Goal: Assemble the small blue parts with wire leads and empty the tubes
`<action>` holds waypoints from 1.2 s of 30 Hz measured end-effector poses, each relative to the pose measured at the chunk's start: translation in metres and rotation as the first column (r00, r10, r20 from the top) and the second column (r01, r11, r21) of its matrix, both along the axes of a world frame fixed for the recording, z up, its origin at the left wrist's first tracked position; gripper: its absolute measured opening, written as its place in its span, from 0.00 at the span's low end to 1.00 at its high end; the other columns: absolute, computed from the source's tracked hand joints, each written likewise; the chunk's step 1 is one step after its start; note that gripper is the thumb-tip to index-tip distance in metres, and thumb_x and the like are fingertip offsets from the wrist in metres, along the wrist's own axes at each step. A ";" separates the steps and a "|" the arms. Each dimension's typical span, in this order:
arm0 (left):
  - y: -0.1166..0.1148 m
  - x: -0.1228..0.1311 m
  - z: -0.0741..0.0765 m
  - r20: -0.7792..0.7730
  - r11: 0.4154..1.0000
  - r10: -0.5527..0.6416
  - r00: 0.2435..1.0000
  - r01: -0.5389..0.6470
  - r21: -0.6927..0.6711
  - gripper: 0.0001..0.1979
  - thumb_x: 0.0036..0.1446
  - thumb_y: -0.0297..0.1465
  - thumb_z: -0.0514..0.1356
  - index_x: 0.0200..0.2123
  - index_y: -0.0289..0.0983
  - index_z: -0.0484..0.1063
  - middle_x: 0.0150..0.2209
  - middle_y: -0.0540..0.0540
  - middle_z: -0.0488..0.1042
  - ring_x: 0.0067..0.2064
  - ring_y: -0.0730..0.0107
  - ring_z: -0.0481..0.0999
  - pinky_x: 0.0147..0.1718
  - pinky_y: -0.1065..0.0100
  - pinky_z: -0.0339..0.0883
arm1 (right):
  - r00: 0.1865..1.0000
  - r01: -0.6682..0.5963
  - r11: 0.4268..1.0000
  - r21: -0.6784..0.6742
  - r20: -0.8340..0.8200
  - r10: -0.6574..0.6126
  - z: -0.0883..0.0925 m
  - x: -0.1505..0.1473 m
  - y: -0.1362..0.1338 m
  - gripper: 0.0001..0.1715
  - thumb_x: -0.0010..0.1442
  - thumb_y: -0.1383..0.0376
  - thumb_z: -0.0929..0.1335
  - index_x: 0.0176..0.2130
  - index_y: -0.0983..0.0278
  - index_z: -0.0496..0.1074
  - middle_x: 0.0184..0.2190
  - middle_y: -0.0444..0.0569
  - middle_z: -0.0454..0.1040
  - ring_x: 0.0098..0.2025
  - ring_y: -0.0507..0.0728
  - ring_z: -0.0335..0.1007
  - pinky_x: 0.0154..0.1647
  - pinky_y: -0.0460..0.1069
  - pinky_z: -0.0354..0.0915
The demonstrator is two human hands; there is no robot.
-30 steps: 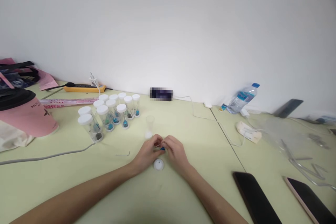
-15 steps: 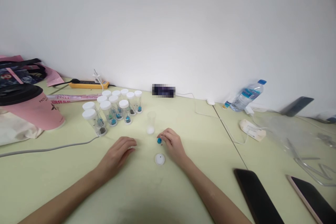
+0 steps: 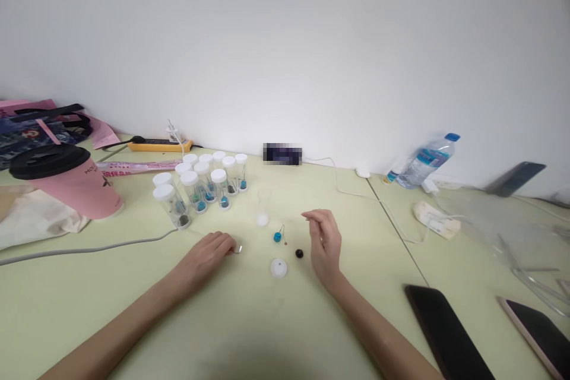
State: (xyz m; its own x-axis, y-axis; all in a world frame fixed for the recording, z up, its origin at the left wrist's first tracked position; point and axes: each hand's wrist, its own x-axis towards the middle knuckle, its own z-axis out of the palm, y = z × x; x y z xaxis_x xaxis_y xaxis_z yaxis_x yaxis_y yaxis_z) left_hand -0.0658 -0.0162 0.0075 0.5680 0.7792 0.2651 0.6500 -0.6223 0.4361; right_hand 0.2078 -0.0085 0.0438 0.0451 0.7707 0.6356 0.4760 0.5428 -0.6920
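My left hand [image 3: 209, 254] rests on the table with its fingers closed, and a small shiny silver strip [image 3: 240, 249] sticks out at its fingertips. My right hand [image 3: 326, 242] is raised slightly with curved fingers apart and nothing visible in them. Between the hands lies a small blue round piece [image 3: 277, 237] with a thin wire. A small black round piece [image 3: 299, 254] lies just left of my right hand. Nearer to me is a white round cap [image 3: 279, 268]. Beyond the blue piece stands a clear tube [image 3: 264, 205] with a white bottom.
Several white-capped clear tubes [image 3: 219, 177] holding small parts stand at the left. Farther left are a pink cup [image 3: 86, 181] and a grey cable [image 3: 111, 247]. A water bottle [image 3: 427, 160], a white cable [image 3: 341, 190] and a dark phone [image 3: 445, 326] lie right.
My right hand has let go of the blue piece and moved right. The black piece now shows on the table. The silver strip shows more clearly at my left fingertips; the view has shifted slightly.
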 end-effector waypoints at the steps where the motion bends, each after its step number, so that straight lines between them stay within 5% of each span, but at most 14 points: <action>1: -0.004 0.007 0.003 0.060 0.997 0.000 0.998 0.005 -0.076 0.09 0.63 0.27 0.44 0.36 0.40 0.63 0.34 0.48 0.68 0.35 0.67 0.66 0.35 0.66 0.61 | 0.997 -0.053 0.999 -0.011 0.057 0.054 0.010 -0.003 -0.004 0.14 0.67 0.70 0.56 0.42 0.62 0.68 0.35 0.48 0.67 0.36 0.53 0.65 0.35 0.48 0.62; 5: -0.017 0.047 0.023 0.414 0.942 0.084 0.906 0.063 -0.328 0.07 0.62 0.27 0.48 0.33 0.39 0.63 0.28 0.52 0.67 0.29 0.73 0.65 0.30 0.71 0.60 | 0.786 -0.315 0.940 -0.131 0.519 0.336 0.048 -0.018 -0.027 0.09 0.65 0.66 0.61 0.43 0.64 0.68 0.38 0.50 0.70 0.36 0.54 0.65 0.36 0.48 0.61; 10: -0.021 0.090 0.053 0.781 0.847 0.266 0.566 0.250 -0.470 0.06 0.60 0.29 0.55 0.32 0.40 0.58 0.26 0.54 0.67 0.25 0.76 0.64 0.24 0.73 0.60 | 0.597 -0.220 0.975 -0.036 0.785 0.164 0.071 -0.018 -0.047 0.07 0.64 0.71 0.61 0.35 0.65 0.67 0.31 0.48 0.69 0.32 0.54 0.62 0.31 0.48 0.55; 12: -0.022 0.096 0.057 0.821 0.835 0.246 0.516 0.318 -0.450 0.07 0.61 0.31 0.54 0.33 0.41 0.56 0.26 0.54 0.69 0.26 0.75 0.66 0.26 0.71 0.62 | 0.568 -0.191 0.978 -0.087 0.803 0.183 0.079 -0.011 -0.049 0.08 0.62 0.74 0.62 0.33 0.64 0.66 0.29 0.46 0.69 0.31 0.53 0.62 0.29 0.47 0.53; 14: -0.021 0.094 0.053 0.808 0.863 0.172 0.563 0.310 -0.400 0.04 0.64 0.33 0.49 0.36 0.41 0.56 0.29 0.51 0.71 0.30 0.71 0.69 0.31 0.67 0.64 | 0.552 -0.131 0.978 -0.165 0.807 0.210 0.089 -0.001 -0.047 0.08 0.61 0.74 0.62 0.32 0.64 0.66 0.28 0.45 0.70 0.30 0.52 0.63 0.28 0.46 0.52; 16: -0.017 0.086 0.041 0.709 0.928 0.077 0.701 0.209 -0.308 0.06 0.65 0.35 0.47 0.38 0.40 0.59 0.33 0.48 0.71 0.35 0.68 0.70 0.35 0.64 0.64 | 0.550 -0.049 0.970 -0.239 0.804 0.226 0.097 0.010 -0.044 0.08 0.59 0.76 0.62 0.32 0.64 0.66 0.28 0.44 0.71 0.29 0.51 0.64 0.27 0.46 0.50; 18: -0.012 0.078 0.025 0.500 0.979 0.010 0.866 0.092 -0.180 0.07 0.62 0.36 0.53 0.34 0.39 0.62 0.32 0.47 0.69 0.35 0.66 0.68 0.36 0.64 0.62 | 0.559 0.012 0.954 -0.299 0.793 0.241 0.104 0.021 -0.040 0.10 0.58 0.77 0.62 0.31 0.64 0.65 0.28 0.43 0.71 0.29 0.51 0.65 0.26 0.45 0.49; 21: -0.006 0.073 0.004 0.297 0.992 0.046 0.954 -0.007 -0.130 0.18 0.52 0.43 0.62 0.40 0.39 0.63 0.39 0.44 0.68 0.41 0.60 0.67 0.39 0.60 0.62 | 0.578 0.030 0.926 -0.376 0.762 0.291 0.106 0.032 -0.036 0.12 0.57 0.78 0.60 0.31 0.64 0.65 0.29 0.44 0.72 0.31 0.51 0.66 0.26 0.45 0.49; 24: -0.004 0.079 -0.004 0.168 0.984 0.022 0.985 0.008 -0.177 0.32 0.40 0.48 0.68 0.45 0.39 0.63 0.45 0.42 0.67 0.46 0.54 0.66 0.44 0.56 0.62 | 0.566 0.013 0.902 -0.431 0.747 0.349 0.101 0.032 -0.034 0.12 0.58 0.77 0.60 0.29 0.64 0.64 0.28 0.43 0.70 0.29 0.50 0.64 0.25 0.45 0.48; 30: -0.008 0.090 -0.002 0.240 0.967 0.019 0.971 0.043 -0.250 0.14 0.48 0.35 0.65 0.38 0.40 0.66 0.42 0.46 0.69 0.45 0.60 0.68 0.43 0.61 0.63 | 0.418 -0.090 0.904 -0.419 0.808 0.416 0.073 0.014 -0.029 0.11 0.56 0.78 0.62 0.27 0.64 0.60 0.26 0.42 0.65 0.23 0.48 0.55 0.23 0.45 0.44; 36: -0.011 0.089 0.004 0.356 0.913 0.100 0.929 0.056 -0.403 0.05 0.53 0.30 0.58 0.35 0.39 0.66 0.33 0.50 0.71 0.35 0.68 0.70 0.34 0.68 0.64 | 0.305 -0.099 0.940 -0.326 0.889 0.341 0.052 0.004 -0.024 0.12 0.54 0.79 0.63 0.29 0.63 0.61 0.23 0.40 0.61 0.20 0.48 0.46 0.22 0.47 0.38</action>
State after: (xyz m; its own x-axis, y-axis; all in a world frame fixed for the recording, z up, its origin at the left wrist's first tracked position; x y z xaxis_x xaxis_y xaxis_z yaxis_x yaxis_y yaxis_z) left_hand 0.0235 -0.0277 0.0118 0.4747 0.8731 0.1114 0.4097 -0.3312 0.8500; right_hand 0.2117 -0.0323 0.0958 -0.6648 0.7470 -0.0078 0.7467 0.6647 0.0247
